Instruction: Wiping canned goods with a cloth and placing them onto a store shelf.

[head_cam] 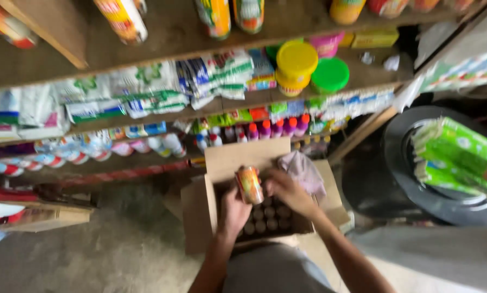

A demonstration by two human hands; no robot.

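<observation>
left hand (233, 210) clamped on an orange-labelled can (249, 185), lifted just above the rows of can tops in the open cardboard box (199, 217) | right hand (288, 191) fingers closed against the can's side | pink cloth (304, 169) draped on box flap

An open brown cardboard box (221, 163) is set centre, near; a can with an orange-green label (249, 185) is held above it. White-green packets (145, 92) are stacked on far shelves; green packs (455, 157) are seen right.
</observation>
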